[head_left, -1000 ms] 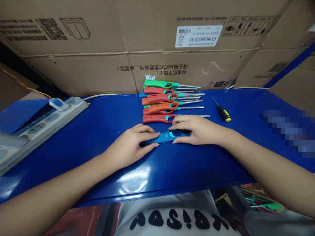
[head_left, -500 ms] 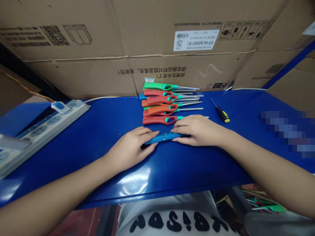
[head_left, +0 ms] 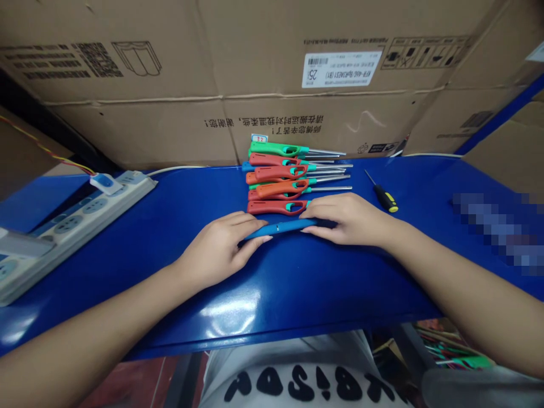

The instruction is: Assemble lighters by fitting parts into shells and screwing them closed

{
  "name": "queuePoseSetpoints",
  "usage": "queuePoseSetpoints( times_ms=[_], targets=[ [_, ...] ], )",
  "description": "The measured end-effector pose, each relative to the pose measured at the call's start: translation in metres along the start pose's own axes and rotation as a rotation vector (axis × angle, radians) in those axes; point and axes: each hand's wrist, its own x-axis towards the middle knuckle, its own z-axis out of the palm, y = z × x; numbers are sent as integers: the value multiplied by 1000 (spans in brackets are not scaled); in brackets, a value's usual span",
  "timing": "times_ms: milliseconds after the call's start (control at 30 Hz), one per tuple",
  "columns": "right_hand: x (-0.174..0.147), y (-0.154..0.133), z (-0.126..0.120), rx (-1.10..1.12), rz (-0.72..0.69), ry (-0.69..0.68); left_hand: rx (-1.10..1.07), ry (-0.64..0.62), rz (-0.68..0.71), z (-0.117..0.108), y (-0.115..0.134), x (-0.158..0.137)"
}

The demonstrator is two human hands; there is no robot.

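A blue long-nosed lighter (head_left: pixel 280 228) lies on edge on the blue table (head_left: pixel 170 226), held between both hands. My left hand (head_left: pixel 223 243) grips its left end with thumb and fingers. The right end is under my right hand (head_left: pixel 346 218), whose fingers close over it. Just behind, touching distance from my right hand, sits a neat row of several red, orange and green lighters (head_left: pixel 280 175) with metal nozzles pointing right.
A small screwdriver (head_left: pixel 385 196) with a black and yellow handle lies to the right of the lighters. A white power strip (head_left: pixel 68 218) sits at the left. Stacked cardboard boxes (head_left: pixel 272 73) wall off the back of the table.
The blue lighter has been turned from flat onto its edge and shifted slightly towards the row. Both hands moved with it, keeping their grip.
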Motion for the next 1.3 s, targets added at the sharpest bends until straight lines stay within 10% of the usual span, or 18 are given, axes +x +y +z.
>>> queuePoseSetpoints(
  times_ms=[300,733,1133,1300],
  targets=[
    [-1,-11,5,-9,-2,60,-62,50,-39,6,7,-2],
    [5,-11,-4,66,214,-270,36,65,19,9,8,-5],
    [3,-25,14,163,-126,222,-65,21,78,3,12,-3],
    [3,-19,12,137,-112,138,50,26,76,5,8,-4]
  ],
)
